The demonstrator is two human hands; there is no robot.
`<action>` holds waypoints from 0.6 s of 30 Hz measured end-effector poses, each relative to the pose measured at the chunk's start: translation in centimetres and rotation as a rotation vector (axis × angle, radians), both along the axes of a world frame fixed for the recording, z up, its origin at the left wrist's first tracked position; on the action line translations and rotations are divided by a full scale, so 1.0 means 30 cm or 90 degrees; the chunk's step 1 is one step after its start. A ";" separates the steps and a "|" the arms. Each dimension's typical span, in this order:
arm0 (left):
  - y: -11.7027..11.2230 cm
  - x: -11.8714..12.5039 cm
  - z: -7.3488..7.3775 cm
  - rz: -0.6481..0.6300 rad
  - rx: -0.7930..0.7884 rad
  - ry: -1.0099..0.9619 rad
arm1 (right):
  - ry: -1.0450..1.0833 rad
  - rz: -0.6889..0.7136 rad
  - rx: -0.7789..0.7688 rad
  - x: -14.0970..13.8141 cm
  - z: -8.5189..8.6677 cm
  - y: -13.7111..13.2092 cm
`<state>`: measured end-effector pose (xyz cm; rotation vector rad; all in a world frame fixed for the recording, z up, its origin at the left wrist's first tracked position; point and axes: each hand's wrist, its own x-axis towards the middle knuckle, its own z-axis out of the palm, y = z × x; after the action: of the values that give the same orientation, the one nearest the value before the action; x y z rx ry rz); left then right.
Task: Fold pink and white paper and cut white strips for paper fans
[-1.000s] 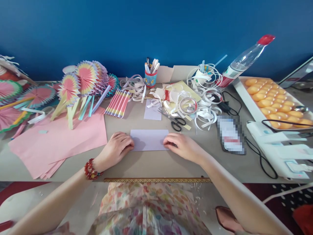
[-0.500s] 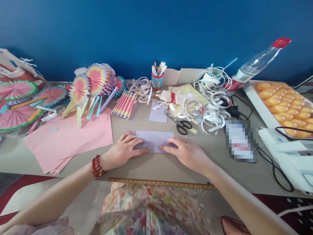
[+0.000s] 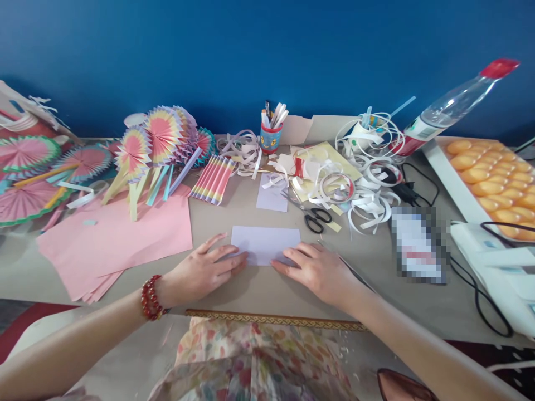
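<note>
A pale lavender sheet of paper (image 3: 266, 245) lies flat on the table in front of me. My left hand (image 3: 204, 271) rests at its lower left corner, fingers spread and fingertips touching the paper. On the lower right corner lie the fingertips of my right hand (image 3: 317, 273), with the fingers stretched out and a little apart. Beyond the sheet is a smaller lavender piece (image 3: 271, 195), partly under curled white strips. Black-handled scissors (image 3: 318, 219) lie just past my right hand, their blades partly covered. A thin dark tool, partly hidden, lies beside my right forearm.
Pink paper sheets (image 3: 112, 239) and a pleated striped paper (image 3: 213, 179) lie to the left, with folded paper fans (image 3: 163, 136) behind. A pen cup (image 3: 271, 138) stands at the back. Tangled white strips (image 3: 371, 206), a leaning bottle (image 3: 451, 111) and a white device (image 3: 493, 273) fill the right.
My left hand has shifted slightly down and left, its fingers more spread along the paper's edge. My right hand stays at the right corner. The view has moved a little.
</note>
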<state>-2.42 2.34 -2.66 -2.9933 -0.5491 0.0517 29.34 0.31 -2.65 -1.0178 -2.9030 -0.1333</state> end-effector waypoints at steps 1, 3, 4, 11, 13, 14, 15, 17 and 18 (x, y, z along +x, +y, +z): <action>-0.010 -0.007 -0.004 0.009 -0.007 -0.002 | 0.001 -0.005 0.001 -0.003 0.002 -0.003; -0.031 -0.022 -0.015 0.039 -0.021 -0.008 | 0.005 -0.016 0.008 -0.008 0.005 -0.011; -0.042 -0.031 -0.020 0.056 -0.026 -0.015 | 0.007 -0.022 0.013 -0.010 0.006 -0.015; -0.100 -0.092 -0.028 0.164 -0.042 -0.106 | 0.001 -0.035 0.019 -0.011 -0.001 -0.026; -0.102 -0.073 -0.008 0.170 -0.051 -0.152 | 0.003 -0.031 0.013 -0.011 -0.003 -0.025; -0.100 -0.053 0.003 0.170 -0.052 -0.167 | 0.004 -0.031 0.011 -0.012 -0.003 -0.024; -0.097 -0.027 0.012 0.164 -0.052 -0.173 | 0.005 -0.030 0.008 -0.013 -0.002 -0.023; -0.087 0.038 0.022 0.143 -0.063 -0.141 | 0.001 -0.026 0.002 -0.017 0.003 -0.022; -0.082 0.071 0.021 0.120 -0.078 -0.123 | -0.003 -0.026 0.000 -0.019 0.006 -0.021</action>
<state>-0.29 -0.11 -2.03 -3.0732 -0.8786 -0.1981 28.76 -0.32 -2.49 -1.0796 -2.8877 -0.1373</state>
